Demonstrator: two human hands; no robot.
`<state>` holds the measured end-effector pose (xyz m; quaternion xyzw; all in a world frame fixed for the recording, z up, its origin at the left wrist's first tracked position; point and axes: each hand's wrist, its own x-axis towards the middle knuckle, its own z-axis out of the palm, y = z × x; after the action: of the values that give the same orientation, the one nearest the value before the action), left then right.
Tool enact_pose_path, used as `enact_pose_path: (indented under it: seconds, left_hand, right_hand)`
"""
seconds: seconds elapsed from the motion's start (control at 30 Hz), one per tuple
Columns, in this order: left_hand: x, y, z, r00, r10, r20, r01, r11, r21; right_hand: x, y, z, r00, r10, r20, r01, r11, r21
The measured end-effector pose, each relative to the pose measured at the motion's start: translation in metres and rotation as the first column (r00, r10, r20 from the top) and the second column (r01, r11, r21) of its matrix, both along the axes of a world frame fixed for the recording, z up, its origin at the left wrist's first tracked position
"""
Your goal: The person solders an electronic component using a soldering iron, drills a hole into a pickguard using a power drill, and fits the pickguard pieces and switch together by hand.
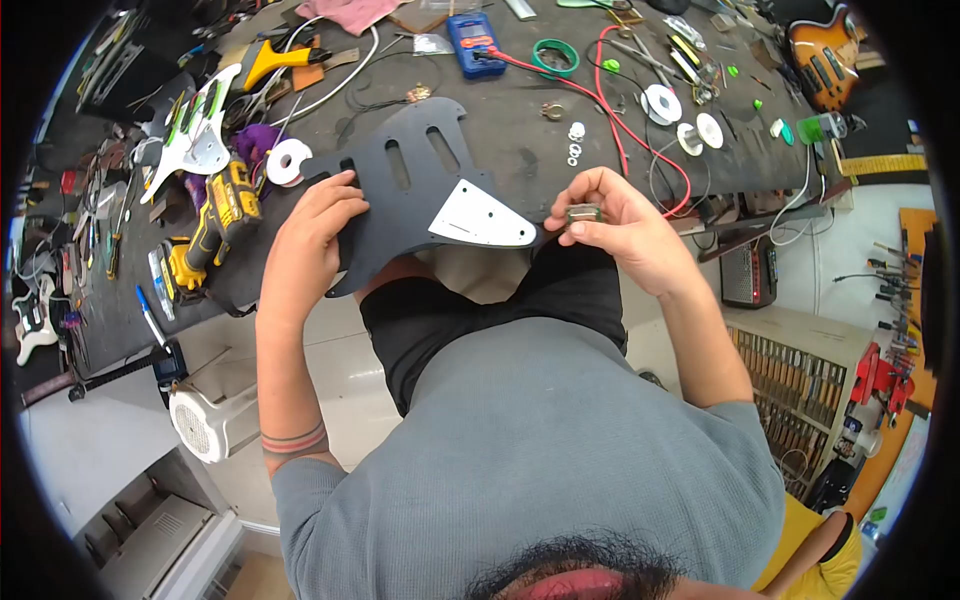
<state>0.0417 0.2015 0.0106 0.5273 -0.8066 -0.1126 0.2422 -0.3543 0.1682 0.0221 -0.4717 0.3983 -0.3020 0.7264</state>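
A black guitar pickguard with several oblong slots lies at the near edge of the bench and partly overhangs it. My left hand grips its left side, fingers over the top face and thumb hidden. On the pickguard's right part sits a white rounded-triangle plate with holes and a thin slot. Just right of the plate's tip, my right hand pinches a small boxy part with a metallic, greenish look, possibly a switch. Its exact kind is hard to make out.
Left on the bench are a yellow drill, a solder spool and a white loaded pickguard. Behind lie a blue multimeter, green tape, a red cable and small white rings. A person in yellow is behind right.
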Motion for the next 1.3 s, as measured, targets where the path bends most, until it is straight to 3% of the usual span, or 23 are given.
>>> enact_pose_path:
  seconds: [0.17,0.27,0.4,0.6,0.83,1.03,1.3]
  left_hand:
    - [-0.017,0.008,0.003,0.991,0.101,0.082,-0.096,0.993,-0.065]
    - [-0.04,0.017,0.001,0.995,0.095,0.042,-0.095,0.995,0.003]
    - [-0.07,0.025,0.004,0.979,0.11,0.173,-0.123,0.99,0.067]
    - [-0.069,0.024,-0.001,0.973,0.117,0.197,-0.132,0.989,0.063]
    - [-0.076,0.028,-0.002,0.976,0.191,0.107,-0.197,0.979,0.053]
    - [-0.083,0.024,-0.002,0.976,0.198,0.09,-0.204,0.976,0.071]
    - [-0.079,0.025,-0.004,0.98,0.173,0.094,-0.182,0.977,0.108]
  right_hand:
    - [-0.006,0.011,-0.009,0.991,-0.086,0.101,0.082,0.996,0.047]
    - [-0.004,0.016,-0.012,0.984,-0.113,0.137,0.103,0.992,0.074]
    - [-0.01,0.02,-0.032,0.986,-0.071,0.15,0.069,0.997,0.016]
    - [-0.015,0.022,-0.033,0.97,-0.1,0.224,0.084,0.993,0.078]
    - [-0.02,0.021,-0.034,0.949,-0.109,0.296,0.046,0.976,0.211]
    - [-0.01,0.023,-0.036,0.962,-0.072,0.262,0.048,0.994,0.097]
    - [0.006,0.019,-0.039,0.97,0.05,0.237,-0.07,0.994,0.079]
